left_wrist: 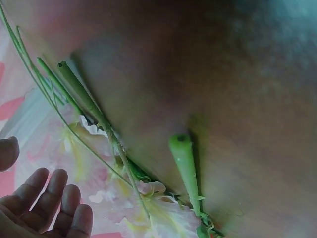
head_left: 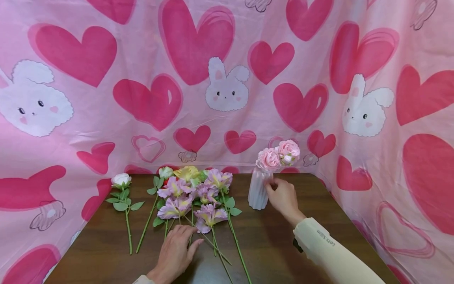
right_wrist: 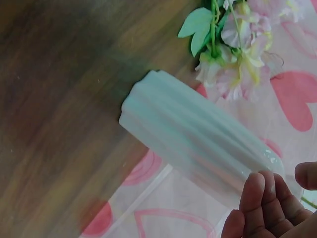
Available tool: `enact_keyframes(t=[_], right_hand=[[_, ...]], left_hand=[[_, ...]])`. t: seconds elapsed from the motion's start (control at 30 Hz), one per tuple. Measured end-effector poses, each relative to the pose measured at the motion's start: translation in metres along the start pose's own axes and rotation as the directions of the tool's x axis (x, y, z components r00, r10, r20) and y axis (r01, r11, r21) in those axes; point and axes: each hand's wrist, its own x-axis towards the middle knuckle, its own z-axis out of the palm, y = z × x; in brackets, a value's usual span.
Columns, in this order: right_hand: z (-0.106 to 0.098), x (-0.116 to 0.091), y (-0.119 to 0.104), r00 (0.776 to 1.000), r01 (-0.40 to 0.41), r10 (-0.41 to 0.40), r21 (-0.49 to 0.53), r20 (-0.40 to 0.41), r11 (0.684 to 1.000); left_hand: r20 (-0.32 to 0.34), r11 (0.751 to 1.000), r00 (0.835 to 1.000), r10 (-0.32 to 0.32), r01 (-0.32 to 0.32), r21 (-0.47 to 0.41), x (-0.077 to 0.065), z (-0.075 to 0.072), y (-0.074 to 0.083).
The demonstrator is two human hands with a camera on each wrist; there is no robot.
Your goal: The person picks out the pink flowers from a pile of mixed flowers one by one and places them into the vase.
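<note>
Fingers (right_wrist: 252, 193) loosely relaxed — your right hand (head_left: 285, 197) beside the fluted, pale vase (head_left: 257, 193), your left hand (head_left: 177, 248) near ruffled lilac flowers (head_left: 173, 208)

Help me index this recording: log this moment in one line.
right hand: at vase; left hand: above flower stems; pink flowers: at vase mouth; white rose: leftmost flower

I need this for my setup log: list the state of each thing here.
Vase: upright on the table
Pink flowers: open, above the vase's mouth
Purple flowers: open, lying bunched together
White rose at left: lying apart
Left hand: relaxed, near the purple flowers
Right hand: at the vase's upper part, grip unclear
</note>
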Motion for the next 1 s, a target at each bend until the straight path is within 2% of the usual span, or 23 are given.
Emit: enact_keyframes(t=[0.4, 0.5, 0.7, 1.0], right_hand=[[0.009, -0.022, -0.005, 1.000, -0.020, 0.019, 0.075, 0.020, 0.997], [0.012, -0.028, -0.006, 0.999, -0.023, 0.020, 0.086, 0.029, 0.996], [0.019, -0.040, -0.008, 0.999, -0.027, 0.024, 0.114, 0.032, 0.993], [0.027, -0.057, -0.007, 0.998, -0.035, 0.029, 0.132, 0.050, 0.991]], left_hand=[[-0.024, 1.000, 1.000, -0.010, 0.010, 0.015, 0.001, 0.002, -0.004], [-0.021, 0.999, 0.999, -0.043, 0.043, 0.000, 0.002, 0.001, -0.005], [0.025, 0.989, 0.989, -0.145, 0.145, -0.016, 0.003, 0.000, -0.010], [0.062, 0.976, 0.974, -0.218, 0.219, -0.002, 0.004, -0.003, -0.015]])
